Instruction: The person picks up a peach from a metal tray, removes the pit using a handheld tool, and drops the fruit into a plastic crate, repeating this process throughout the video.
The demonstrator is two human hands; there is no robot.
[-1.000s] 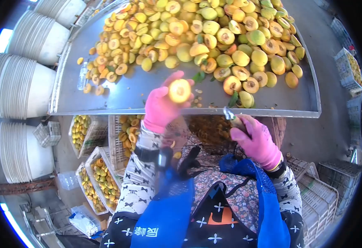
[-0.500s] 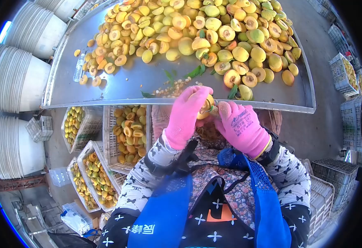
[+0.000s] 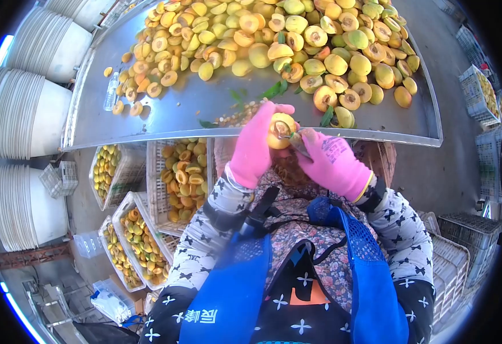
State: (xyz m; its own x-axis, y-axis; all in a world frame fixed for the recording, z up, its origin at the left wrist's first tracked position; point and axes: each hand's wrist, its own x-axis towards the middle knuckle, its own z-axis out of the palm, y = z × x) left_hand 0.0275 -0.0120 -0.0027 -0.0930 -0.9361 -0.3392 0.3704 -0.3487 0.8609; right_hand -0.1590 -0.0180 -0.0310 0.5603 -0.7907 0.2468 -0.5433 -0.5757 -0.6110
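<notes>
My left hand, in a pink glove, grips a yellow fruit half just above the near edge of a steel tray. My right hand, also in a pink glove, holds a small metal tool whose tip touches the cut face of that fruit. On the tray beyond lies a big heap of yellow and orange fruit, both whole and halved. Loose pits lie close to my left hand.
Under the tray stand plastic crates of halved fruit, with more crates at lower left. White stacked tubs line the left side. A small clear bottle lies on the tray's left. Empty crates sit on the right.
A second ago my left hand held the fruit half high and my right hand was apart, lower. The hands have come together and the tool now meets the fruit.
</notes>
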